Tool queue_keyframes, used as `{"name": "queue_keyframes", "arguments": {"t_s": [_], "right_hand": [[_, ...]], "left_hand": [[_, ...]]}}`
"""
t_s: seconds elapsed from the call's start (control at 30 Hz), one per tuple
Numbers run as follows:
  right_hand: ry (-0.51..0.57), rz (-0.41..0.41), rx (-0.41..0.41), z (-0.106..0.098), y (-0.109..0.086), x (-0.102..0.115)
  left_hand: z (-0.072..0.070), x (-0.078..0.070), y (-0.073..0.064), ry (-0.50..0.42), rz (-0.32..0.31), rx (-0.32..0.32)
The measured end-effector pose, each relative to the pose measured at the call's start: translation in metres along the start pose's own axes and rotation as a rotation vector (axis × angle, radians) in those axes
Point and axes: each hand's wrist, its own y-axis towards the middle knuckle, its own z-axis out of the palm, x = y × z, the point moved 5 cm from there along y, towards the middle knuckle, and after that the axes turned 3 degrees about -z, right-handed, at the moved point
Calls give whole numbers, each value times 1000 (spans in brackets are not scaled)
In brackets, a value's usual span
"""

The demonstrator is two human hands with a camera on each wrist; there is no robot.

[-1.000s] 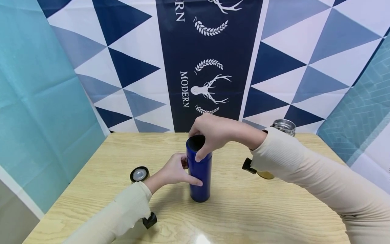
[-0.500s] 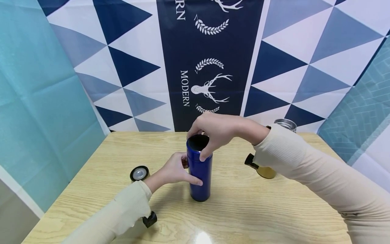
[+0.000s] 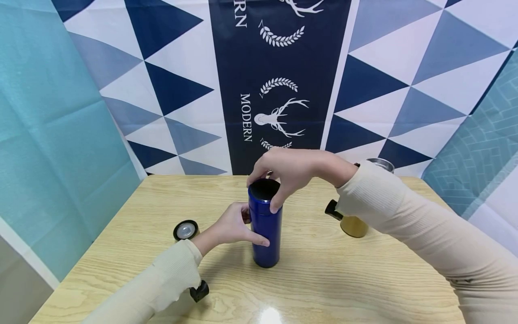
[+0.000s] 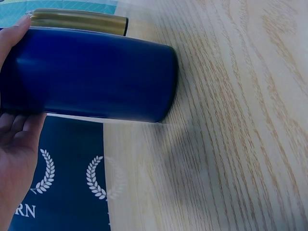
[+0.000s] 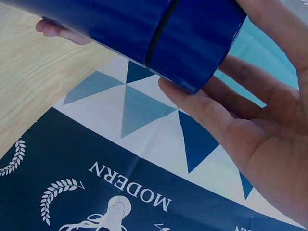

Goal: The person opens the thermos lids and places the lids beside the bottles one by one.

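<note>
A blue vacuum flask stands upright near the middle of the table, its dark top facing up. My left hand grips the body from the left, thumb across the near side. Over the top, my right hand holds the blue lid between thumb and fingers. In the right wrist view, a thin dark seam separates the lid from the body. The flask's lower end shows in the left wrist view, with the left thumb and fingers around its upper part.
A gold bottle with an uncovered metal mouth stands at the right, partly behind the right sleeve. Left of the flask is a round, black-rimmed piece with gold sides, partly behind the left forearm. A patterned cloth hangs behind the table.
My right thumb has shifted rightward around the lid, and the hand has turned slightly, uncovering more of the dark top. The left hand and flask have stayed almost in place.
</note>
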Motion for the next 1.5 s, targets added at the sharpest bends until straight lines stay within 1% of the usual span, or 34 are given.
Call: {"name": "queue_keyframes", "arguments": {"t_s": [0.2, 0.37, 0.53, 0.67, 0.77, 0.87, 0.93, 1.03, 1.17, 1.27, 1.33, 1.4, 1.5], "right_hand": [[27, -47, 11, -1, 2, -3], [42, -62, 23, -2, 3, -4], [56, -60, 44, -2, 3, -4], [73, -44, 55, -2, 0, -5], [85, -28, 53, -1, -2, -6], [91, -30, 49, -1, -4, -5], [75, -19, 40, 0, -5, -3], [7, 44, 9, 0, -5, 1], [-87, 189, -22, 0, -4, 4], [-100, 290, -32, 0, -3, 4], [-88, 346, -40, 0, -3, 4], [-71, 391, -52, 0, -2, 2], [-57, 433, -71, 0, -2, 2]], "left_hand": [[0, 0, 0, 0, 9, -2], [-1, 1, 1, 11, 5, -10], [0, 0, 1, 10, -2, -6], [1, -2, 1, 3, 4, -2], [1, -2, 1, -3, 7, -3], [0, -1, 1, 5, -2, -13], [0, -1, 0, 15, -9, -21], [0, -1, 0, 28, -18, -31], [1, -2, -1, 24, -20, -33], [1, -2, -1, 21, -24, -29], [1, -1, -1, 24, -31, -28], [1, -1, -2, 30, -39, -26], [0, -1, -2, 35, -49, -22]]}}
